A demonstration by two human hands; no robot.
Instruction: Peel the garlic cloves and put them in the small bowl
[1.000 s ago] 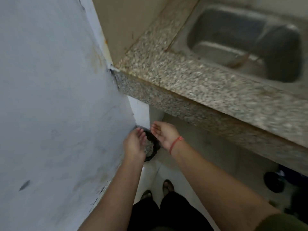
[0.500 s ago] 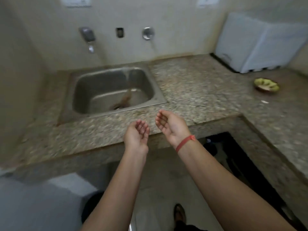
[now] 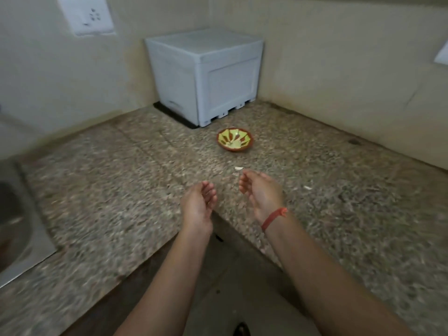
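Head view: at 9 o'clock in the frame the steel sink (image 3: 14, 226) cuts into the speckled stone counter (image 3: 109, 190), with a wall socket (image 3: 89, 15) up at 11. Near centre the left hand (image 3: 198, 204) hovers over the counter's front edge, palm turned inward, fingers loosely curled and holding nothing I can see. At 12 o'clock a white plastic box (image 3: 206, 76) sits in the corner. Just in front of it, toward 1 o'clock, stands the small bowl (image 3: 234, 142), yellow-green with brown streaks. Pale spots inside may be peeled cloves, but the blur hides that.

Between bowl and hands, at 12 o'clock from the right fingertips, lies a small white piece (image 3: 238, 168), either a clove or a peel; I cannot tell which. The right hand (image 3: 261, 192), with a red thread (image 3: 274, 218) at the wrist, is also cupped loosely and looks empty. At 3 o'clock from it lies another white scrap (image 3: 308, 187).

A clove is likely light and firm, with brittle, papery skin, and slick once bared. A thumb-and-forefinger pinch across its flanks seems best, lifting straight up off the rough stone.
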